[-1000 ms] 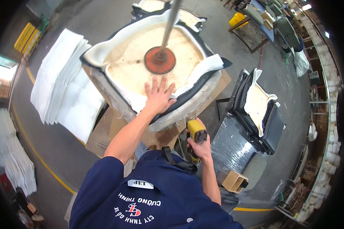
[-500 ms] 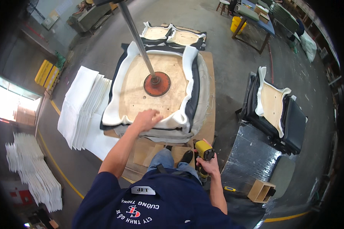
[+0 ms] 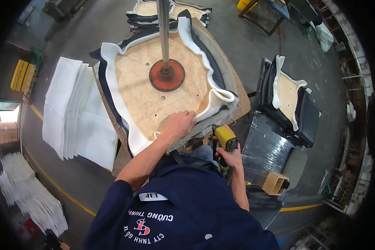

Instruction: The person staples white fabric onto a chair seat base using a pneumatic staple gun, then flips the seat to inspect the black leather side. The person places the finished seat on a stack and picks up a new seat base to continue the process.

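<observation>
My left hand (image 3: 178, 125) lies on the near edge of a wooden seat panel (image 3: 135, 83), its fingers bent over the white foam padding (image 3: 206, 109) that curls up around the board. Black cover material (image 3: 103, 77) shows outside the foam. In my right hand (image 3: 232, 158) is a yellow and black staple gun (image 3: 226, 137), held just off the panel's near right side, its nose close to the padding edge. A round orange-red press foot (image 3: 167, 75) on a metal rod (image 3: 164, 33) rests on the board. The underside of my left fingers is hidden.
Stacked white foam sheets (image 3: 66, 108) stand to the left, with more (image 3: 33, 193) on the floor. At right, a wrapped bench (image 3: 264, 146) bears padded seats (image 3: 287, 100) and a small wooden box (image 3: 273, 183). Further seat panels (image 3: 148, 10) lie beyond the press.
The seat panel has turned under the press foot, its near right corner swinging away. My left hand has moved right along the near edge; the staple gun has come closer to the padding.
</observation>
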Available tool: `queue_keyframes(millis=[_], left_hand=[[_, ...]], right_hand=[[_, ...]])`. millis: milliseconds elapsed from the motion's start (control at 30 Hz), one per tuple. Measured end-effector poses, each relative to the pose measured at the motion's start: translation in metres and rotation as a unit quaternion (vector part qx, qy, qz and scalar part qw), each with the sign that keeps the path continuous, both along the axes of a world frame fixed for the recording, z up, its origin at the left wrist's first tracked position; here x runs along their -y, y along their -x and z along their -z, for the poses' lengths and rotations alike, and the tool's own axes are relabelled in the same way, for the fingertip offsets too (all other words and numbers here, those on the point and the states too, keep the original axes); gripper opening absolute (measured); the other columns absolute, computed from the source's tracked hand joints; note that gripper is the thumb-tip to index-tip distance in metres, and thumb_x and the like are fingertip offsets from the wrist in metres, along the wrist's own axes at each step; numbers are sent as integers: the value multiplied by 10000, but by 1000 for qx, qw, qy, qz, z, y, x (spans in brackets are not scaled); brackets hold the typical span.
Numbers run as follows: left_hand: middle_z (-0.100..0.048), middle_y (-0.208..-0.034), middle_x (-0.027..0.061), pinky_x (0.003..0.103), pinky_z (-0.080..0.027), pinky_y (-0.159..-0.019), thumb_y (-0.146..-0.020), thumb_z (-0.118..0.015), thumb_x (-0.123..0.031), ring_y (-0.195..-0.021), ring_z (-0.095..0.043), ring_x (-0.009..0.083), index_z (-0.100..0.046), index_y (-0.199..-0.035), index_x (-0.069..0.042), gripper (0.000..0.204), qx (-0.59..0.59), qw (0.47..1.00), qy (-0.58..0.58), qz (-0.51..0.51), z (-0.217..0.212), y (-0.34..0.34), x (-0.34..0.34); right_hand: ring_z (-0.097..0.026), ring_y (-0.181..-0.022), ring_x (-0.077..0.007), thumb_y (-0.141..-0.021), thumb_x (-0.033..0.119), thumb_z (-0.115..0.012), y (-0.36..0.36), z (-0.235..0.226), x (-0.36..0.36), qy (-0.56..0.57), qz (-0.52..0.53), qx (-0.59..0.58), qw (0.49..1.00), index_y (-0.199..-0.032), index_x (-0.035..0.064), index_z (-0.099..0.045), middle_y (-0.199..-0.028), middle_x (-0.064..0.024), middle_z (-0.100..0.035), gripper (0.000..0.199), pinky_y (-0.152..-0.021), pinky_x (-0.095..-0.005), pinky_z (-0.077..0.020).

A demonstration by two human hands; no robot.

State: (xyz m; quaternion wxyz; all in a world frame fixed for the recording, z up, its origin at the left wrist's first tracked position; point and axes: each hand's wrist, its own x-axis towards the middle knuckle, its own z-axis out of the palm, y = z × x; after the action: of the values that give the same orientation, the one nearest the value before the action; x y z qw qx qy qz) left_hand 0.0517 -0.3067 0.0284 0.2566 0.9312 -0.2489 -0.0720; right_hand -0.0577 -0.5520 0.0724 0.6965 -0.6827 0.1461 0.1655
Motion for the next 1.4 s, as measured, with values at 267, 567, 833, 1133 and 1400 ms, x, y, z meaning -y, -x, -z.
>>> queue_keyframes(millis=[267,567,833,1133,1400], left_hand=[[-661,-960,88,435,-438,-858,-742,-796,-624,-978,-645,264,-636,-1058,-86,644,63,991,-74,-89,13,18,30],[-620,-993,102,451,-431,-857,-799,-750,-577,-1016,-607,282,-702,-932,-76,520,88,995,-55,-2,23,-27,3],[-602,-1040,103,456,-412,-872,-802,-778,-482,-1035,-570,285,-696,-942,-109,407,133,989,-20,-64,23,-29,7],[-639,-900,75,403,-429,-816,-815,-617,-167,-908,-616,227,-662,-995,-87,202,124,973,-86,-172,31,-3,65],[-595,-854,60,463,-394,-858,-688,-786,-586,-946,-576,260,-681,-862,-101,526,168,984,-41,-52,37,-33,24]], right_hand=[[-652,-680,-141,-801,-169,-594,-22,8,12,6,-13,-21,1000,-1623,115,-306,-1206,-153,-713,916,-621,-289,-565],[-652,-691,-133,-771,-140,-618,-51,10,19,17,-92,-34,995,-1611,98,-331,-1167,-126,-713,920,-614,-281,-561],[-661,-781,-149,-794,-145,-604,-69,7,29,17,-131,-46,990,-1621,102,-319,-1207,-144,-691,909,-639,-288,-576],[-686,-864,-168,-767,-141,-604,-71,19,30,58,-155,2,986,-1607,125,-357,-1164,-112,-702,915,-673,-281,-588],[-678,-1096,-177,-768,-128,-658,-67,26,35,43,-144,21,988,-1576,63,-394,-1250,-94,-680,872,-955,-318,-551]])
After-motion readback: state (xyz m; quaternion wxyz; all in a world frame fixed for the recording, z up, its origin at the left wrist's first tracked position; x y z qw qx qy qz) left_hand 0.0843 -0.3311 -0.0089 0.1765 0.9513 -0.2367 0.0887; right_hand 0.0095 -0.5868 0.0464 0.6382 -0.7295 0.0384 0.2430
